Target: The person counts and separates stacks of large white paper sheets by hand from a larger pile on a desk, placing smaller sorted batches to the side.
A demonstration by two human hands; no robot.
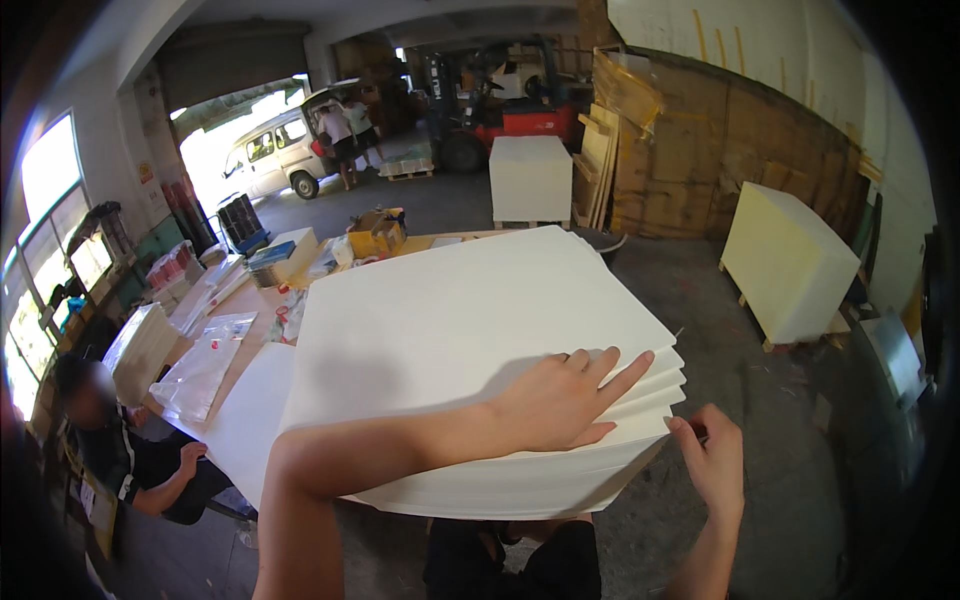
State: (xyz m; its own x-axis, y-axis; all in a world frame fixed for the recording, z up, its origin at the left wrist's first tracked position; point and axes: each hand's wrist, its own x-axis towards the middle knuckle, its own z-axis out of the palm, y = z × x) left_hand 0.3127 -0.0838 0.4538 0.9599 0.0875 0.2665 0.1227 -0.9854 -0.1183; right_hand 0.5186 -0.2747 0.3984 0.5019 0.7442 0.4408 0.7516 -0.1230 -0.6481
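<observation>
A tall stack of large white paper sheets [440, 320] fills the middle of the worktable, its right-hand corners fanned into several uneven layers. My left hand [560, 398] lies flat on the top sheet near the right side, fingers spread, with the forearm across the stack's near edge. At the stack's near right corner, my right hand [712, 455] has its fingers curled and its thumb against the paper edge, pinching the sheets there. How many sheets it pinches cannot be made out.
Another person [110, 430] sits at the left beside clear plastic packets [207, 365] and a smaller paper stack [145, 345]. A yellow box [378, 232] stands on the table's far side. Beyond are white pallet stacks [530, 178], a red forklift [515, 125] and a van [268, 155].
</observation>
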